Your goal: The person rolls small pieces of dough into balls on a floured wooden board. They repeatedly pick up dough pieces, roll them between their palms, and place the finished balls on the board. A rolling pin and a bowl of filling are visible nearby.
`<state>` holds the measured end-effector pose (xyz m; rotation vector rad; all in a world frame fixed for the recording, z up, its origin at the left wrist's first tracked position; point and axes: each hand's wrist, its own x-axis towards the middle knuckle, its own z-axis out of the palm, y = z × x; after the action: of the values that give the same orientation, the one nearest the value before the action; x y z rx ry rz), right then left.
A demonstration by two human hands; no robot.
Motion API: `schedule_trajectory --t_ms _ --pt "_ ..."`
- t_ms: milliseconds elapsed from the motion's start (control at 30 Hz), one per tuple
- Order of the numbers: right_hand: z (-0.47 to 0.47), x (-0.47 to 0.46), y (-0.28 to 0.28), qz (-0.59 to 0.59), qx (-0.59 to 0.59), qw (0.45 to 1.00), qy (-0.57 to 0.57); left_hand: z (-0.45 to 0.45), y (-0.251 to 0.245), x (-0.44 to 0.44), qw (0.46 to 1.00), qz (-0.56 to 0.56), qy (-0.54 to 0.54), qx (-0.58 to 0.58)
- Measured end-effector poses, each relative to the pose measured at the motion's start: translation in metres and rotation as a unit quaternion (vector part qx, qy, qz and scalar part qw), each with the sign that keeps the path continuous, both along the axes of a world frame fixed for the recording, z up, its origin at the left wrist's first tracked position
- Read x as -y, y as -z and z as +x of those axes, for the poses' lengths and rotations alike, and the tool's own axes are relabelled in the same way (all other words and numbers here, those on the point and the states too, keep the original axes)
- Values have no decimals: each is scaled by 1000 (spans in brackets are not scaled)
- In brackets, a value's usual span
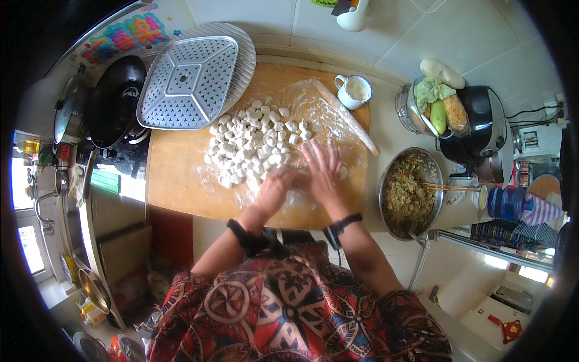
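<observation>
Many small floured dough pieces (246, 145) lie heaped on a wooden board (176, 181). At the heap's near right edge is my left hand (273, 186), its fingers curled and blurred. Whether it holds a dough piece cannot be told. My right hand (323, 176) is spread palm down over the floured board beside it, fingers pointing away from me. Anything under that palm is hidden. A pale flattened dough piece (344, 172) shows just right of the hand. Beyond it, a flour-dusted rolling pin (346, 117) rests slantwise.
A white enamel mug (355, 92) stands at the board's far right corner. To the right is a metal bowl of chopped filling (409, 194) with chopsticks (448, 187). A perforated metal steamer tray (187, 83) overlaps the board's far left; a black wok (115, 102) stands beyond.
</observation>
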<state>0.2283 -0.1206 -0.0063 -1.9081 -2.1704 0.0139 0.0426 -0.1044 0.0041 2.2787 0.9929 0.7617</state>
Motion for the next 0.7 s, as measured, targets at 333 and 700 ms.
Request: schedule_trajectory --t_ms 333,700 --pt "32 -16 -9 62 -175 981 61 42 3 25 979 -170 -48 103" --pt "-26 2 -18 -83 -38 995 -43 -54 -29 39 960 -196 -199 -15"
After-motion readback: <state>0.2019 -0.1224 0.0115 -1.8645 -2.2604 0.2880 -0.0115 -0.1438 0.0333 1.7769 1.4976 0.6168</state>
